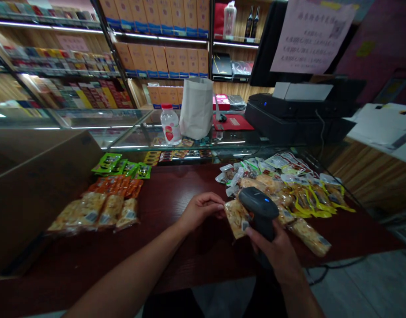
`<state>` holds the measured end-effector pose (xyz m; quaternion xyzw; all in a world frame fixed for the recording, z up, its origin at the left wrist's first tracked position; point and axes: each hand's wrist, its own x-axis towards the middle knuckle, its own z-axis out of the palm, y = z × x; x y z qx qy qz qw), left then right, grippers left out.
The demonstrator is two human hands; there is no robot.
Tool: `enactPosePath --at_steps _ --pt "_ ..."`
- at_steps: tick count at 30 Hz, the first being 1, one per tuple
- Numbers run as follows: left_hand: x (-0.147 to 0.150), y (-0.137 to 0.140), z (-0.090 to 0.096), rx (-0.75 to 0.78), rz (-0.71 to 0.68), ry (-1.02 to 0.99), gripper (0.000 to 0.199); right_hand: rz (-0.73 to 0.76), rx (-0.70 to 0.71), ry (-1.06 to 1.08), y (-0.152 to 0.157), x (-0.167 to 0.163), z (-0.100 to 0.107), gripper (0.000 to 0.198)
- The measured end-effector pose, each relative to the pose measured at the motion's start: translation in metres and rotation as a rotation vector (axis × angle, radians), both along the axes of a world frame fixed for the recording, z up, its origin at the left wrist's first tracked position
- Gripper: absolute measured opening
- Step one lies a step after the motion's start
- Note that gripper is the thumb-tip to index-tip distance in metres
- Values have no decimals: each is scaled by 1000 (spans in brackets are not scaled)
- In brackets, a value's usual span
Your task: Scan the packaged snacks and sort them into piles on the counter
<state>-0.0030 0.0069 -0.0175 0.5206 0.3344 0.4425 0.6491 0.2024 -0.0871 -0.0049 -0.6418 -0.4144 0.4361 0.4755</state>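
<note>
My right hand (276, 249) is wrapped around the handle of a black barcode scanner (258, 202), which shows a small blue light on top. Its thumb touches the lower edge of a clear-wrapped snack packet (235, 217) by the white label. At the packet's upper left edge, my left hand (203, 210) pinches with its fingertips, some of them hidden. Part of the packet lies behind the scanner. Close by on the right are yellow-edged packets (312, 194), silvery packets (246, 170) and one long wrapped snack (310, 236) near the counter's front.
Left on the dark counter (170, 190) lie wrapped snacks (87, 210), orange packets (120, 185) and green packets (107, 162), beside a cardboard box (40, 194). A bottle (170, 126) and a white bag (196, 108) stand on the glass case. Behind it is a monitor (265, 44).
</note>
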Motion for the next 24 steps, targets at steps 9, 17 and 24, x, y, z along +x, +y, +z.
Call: enactPosePath --at_steps 9,17,24 --pt "-8 14 -3 184 320 73 20 72 131 21 -16 18 -10 53" --pt "-9 16 -2 258 480 55 20 153 69 -19 -43 24 -12 54" --pt "-10 16 -1 316 494 67 17 174 82 19 -46 21 -5 53"
